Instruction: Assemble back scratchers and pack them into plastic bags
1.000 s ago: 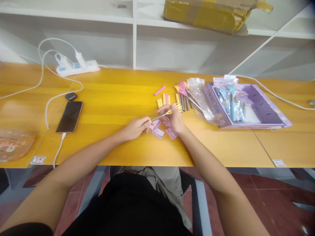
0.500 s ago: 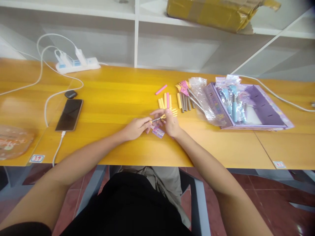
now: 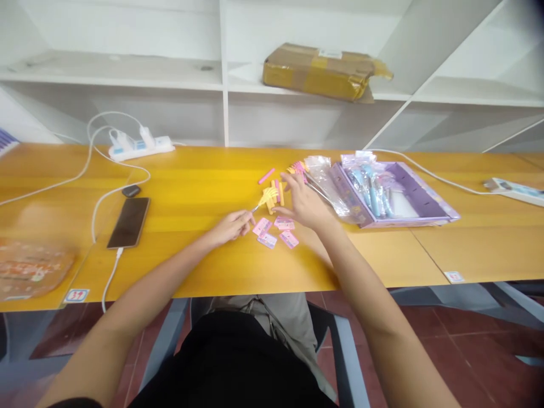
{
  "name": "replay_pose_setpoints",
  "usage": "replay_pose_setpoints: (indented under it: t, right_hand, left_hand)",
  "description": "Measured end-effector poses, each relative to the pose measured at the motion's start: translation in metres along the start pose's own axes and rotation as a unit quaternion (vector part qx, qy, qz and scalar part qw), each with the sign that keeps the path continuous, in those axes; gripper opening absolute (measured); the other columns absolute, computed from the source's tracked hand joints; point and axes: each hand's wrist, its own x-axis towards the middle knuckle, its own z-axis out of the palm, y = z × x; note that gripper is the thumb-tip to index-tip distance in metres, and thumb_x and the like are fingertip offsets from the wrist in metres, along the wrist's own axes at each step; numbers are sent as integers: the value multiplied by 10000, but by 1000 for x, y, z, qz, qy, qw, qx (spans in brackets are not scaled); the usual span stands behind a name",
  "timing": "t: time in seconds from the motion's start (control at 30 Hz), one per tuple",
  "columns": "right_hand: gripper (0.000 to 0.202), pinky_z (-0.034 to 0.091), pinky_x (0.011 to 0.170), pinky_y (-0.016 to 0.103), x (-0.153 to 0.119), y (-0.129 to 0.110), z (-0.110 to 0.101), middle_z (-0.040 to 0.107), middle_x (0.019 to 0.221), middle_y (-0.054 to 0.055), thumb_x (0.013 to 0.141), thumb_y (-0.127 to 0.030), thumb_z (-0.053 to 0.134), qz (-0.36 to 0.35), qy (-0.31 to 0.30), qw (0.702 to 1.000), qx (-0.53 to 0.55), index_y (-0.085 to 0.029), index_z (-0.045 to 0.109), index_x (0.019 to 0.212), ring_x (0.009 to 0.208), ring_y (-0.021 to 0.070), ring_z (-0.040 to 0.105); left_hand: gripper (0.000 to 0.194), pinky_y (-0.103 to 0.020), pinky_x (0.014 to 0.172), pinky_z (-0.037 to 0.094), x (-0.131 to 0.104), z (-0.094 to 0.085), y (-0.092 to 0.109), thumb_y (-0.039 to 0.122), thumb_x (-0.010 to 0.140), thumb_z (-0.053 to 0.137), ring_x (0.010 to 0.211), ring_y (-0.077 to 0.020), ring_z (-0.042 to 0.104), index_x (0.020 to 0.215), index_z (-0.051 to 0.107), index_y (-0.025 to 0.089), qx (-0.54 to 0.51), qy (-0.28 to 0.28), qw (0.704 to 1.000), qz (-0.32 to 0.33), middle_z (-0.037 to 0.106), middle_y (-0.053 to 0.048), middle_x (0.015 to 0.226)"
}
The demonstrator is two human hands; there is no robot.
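My left hand pinches the metal rod of a small tool with a yellow claw-shaped head. The head lies over several yellow sleeves and a pink one. My right hand is open above the table with its fingers spread and nothing in them, to the right of the sleeves. Several pink and purple cards lie below the hands. Behind my right hand are pink and yellow claw heads on metal rods. A loose pink sleeve lies farther back.
Clear plastic bags lie beside a purple box with bagged blue tools. A phone on a cable, a power strip and an orange pouch are on the left. A taped carton rests on the shelf.
My right hand has let go of the yellow-clawed tool, moved right and opened. My left hand still holds the tool. Several cards now show on the table. The view has tilted up.
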Motion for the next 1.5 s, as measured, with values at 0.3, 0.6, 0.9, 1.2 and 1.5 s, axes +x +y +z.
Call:
replay_pose_setpoints:
  t: [0.3,0.6,0.9,1.2,1.5]
  right_hand:
    - [238,436,905,422,-19,-60,-11,705,1084,138,1093,-112,518,-201,-71,933,-290,-166,750,1111,989,287,585]
    - [200,407,834,408,-58,-72,-13,722,964,112,1089,-147,555,-153,-44,937,-310,-125,752,1116,891,263,595]
    - [371,501,793,426,-166,9,-111,780,967,111,1075,-159,445,-76,44,958,-273,-265,740,1273,876,259,699]
    - [375,525,904,525,-245,51,-151,806,1102,217,1066,-221,418,78,31,958,-273,-298,748,1227,984,347,762]
    - [343,526,842,498,-252,52,-142,816,1150,203,1048,-286,537,100,23,953,-285,-296,714,1342,908,368,769]
  left_hand:
    - [453,-303,667,419,-34,2,42,604,1096,469,719,-188,595,881,576,220,351,-17,935,51,636,-29,812]
    - [401,-328,685,443,-73,10,56,522,1131,428,701,-259,684,1084,680,214,616,44,786,7,720,-106,811]
    - [483,-295,642,426,-136,-83,64,596,1109,390,644,-224,653,913,647,237,659,34,751,23,686,-53,725]
    - [465,-309,634,411,-167,-126,39,559,1108,350,663,-237,665,881,607,246,690,38,723,21,705,-60,734]
    - [405,-333,747,491,-160,-112,26,493,1123,382,896,-282,727,950,625,220,726,87,680,48,761,-125,937]
